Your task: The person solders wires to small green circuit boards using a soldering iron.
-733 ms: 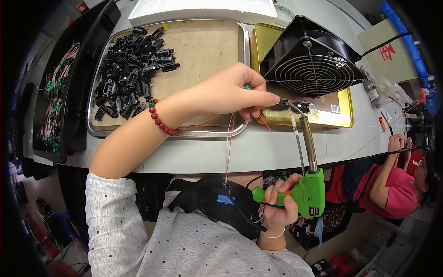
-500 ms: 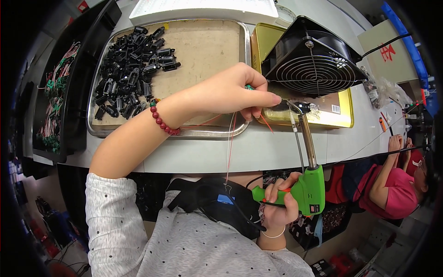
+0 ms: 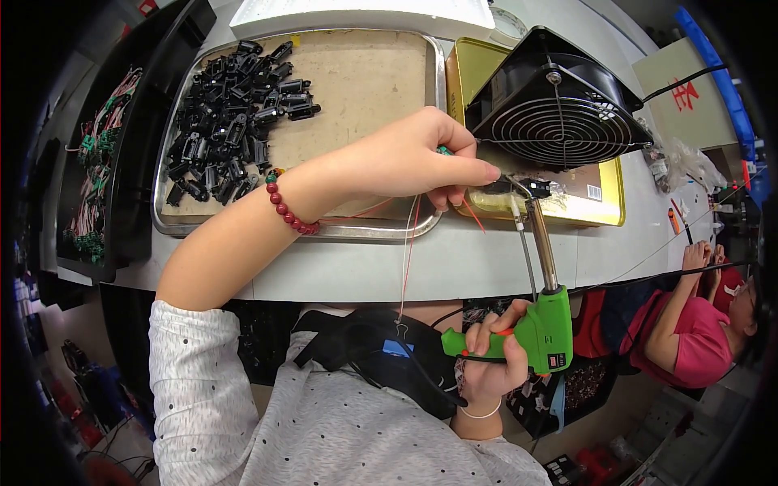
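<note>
My left hand (image 3: 421, 162) reaches across the table edge and pinches a small wired part with a green bit; thin red and white wires (image 3: 408, 243) hang from it toward my lap. My right hand (image 3: 494, 360) grips the green handle of a soldering gun (image 3: 545, 324) below the table edge. Its long metal barrel points up, and the tip (image 3: 519, 188) meets a small black part right beside my left fingertips.
A metal tray (image 3: 324, 231) holds a heap of black connectors (image 3: 235, 113). A black fan (image 3: 559, 105) sits on a yellow tray (image 3: 608, 206). Dark bins with wired parts (image 3: 97, 162) stand at left. Another person in a pink top (image 3: 689, 324) works at right.
</note>
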A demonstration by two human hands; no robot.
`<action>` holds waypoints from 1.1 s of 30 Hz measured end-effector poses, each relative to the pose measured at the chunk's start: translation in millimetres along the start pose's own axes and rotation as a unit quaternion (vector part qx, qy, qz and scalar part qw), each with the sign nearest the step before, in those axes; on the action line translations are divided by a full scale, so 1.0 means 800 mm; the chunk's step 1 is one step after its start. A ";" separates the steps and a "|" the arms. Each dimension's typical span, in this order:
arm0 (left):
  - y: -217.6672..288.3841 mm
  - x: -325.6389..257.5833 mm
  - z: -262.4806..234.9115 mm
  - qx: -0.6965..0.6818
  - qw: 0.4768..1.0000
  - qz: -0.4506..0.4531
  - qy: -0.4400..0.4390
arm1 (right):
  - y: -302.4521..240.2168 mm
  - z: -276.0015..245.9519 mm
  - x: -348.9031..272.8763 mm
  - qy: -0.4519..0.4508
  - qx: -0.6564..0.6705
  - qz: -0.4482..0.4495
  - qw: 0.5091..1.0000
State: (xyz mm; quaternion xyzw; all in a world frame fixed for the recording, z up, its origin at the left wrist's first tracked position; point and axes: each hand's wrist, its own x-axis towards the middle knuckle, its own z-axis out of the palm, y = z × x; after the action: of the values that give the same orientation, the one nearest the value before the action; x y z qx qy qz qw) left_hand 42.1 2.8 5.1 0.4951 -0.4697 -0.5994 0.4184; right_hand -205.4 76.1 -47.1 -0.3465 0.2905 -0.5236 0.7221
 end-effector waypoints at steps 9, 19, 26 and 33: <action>-0.002 0.000 0.000 0.000 1.000 0.006 -0.002 | 0.001 -0.001 -0.001 -0.006 0.011 0.003 1.000; -0.001 -0.001 0.000 -0.006 1.000 0.006 0.002 | 0.005 -0.004 -0.002 -0.026 0.031 -0.030 0.999; 0.000 -0.001 -0.001 -0.005 1.000 0.003 -0.003 | 0.004 -0.004 0.000 -0.025 0.027 -0.014 0.999; 0.003 -0.002 -0.001 -0.009 1.000 0.002 -0.014 | 0.002 -0.001 -0.001 -0.018 0.017 -0.003 1.000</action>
State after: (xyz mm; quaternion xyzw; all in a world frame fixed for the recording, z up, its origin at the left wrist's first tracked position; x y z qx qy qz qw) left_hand 43.6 3.8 7.7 0.4821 -0.4713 -0.6093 0.4174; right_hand -205.2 77.0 -48.5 -0.3445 0.2676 -0.5244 0.7312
